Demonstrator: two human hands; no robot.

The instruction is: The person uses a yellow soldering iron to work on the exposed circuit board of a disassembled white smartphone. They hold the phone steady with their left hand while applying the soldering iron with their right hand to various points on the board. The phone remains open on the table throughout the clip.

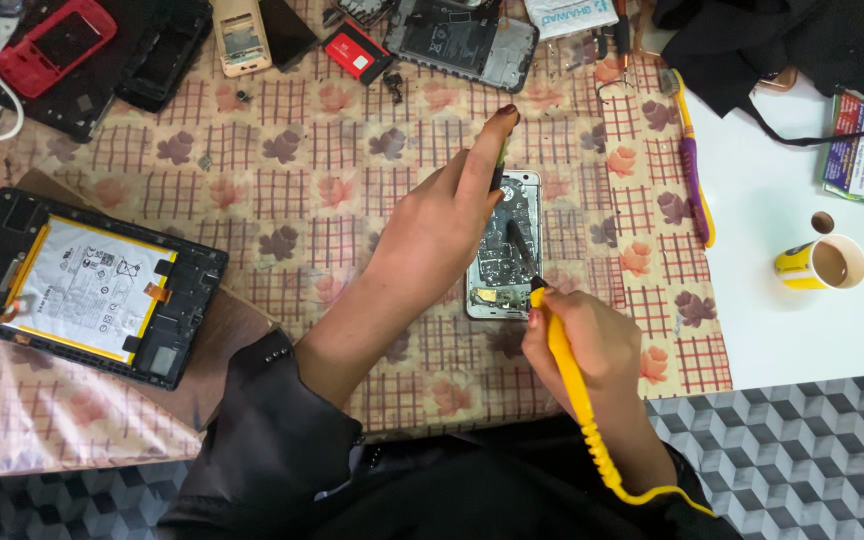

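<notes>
An opened phone with its circuit board bared lies on the patterned cloth in the middle of the table. My left hand rests on the phone's left side, index finger stretched toward its top edge, a thin green-yellow object under that finger. My right hand grips a yellow tool with a coiled yellow cord. The tool's dark tip touches the board near the middle.
An opened tablet showing its white battery lies at the left. Phone frames and parts, a red one among them, sit along the far edge. A purple-yellow toothbrush, a yellow cup of tea and black fabric are at the right.
</notes>
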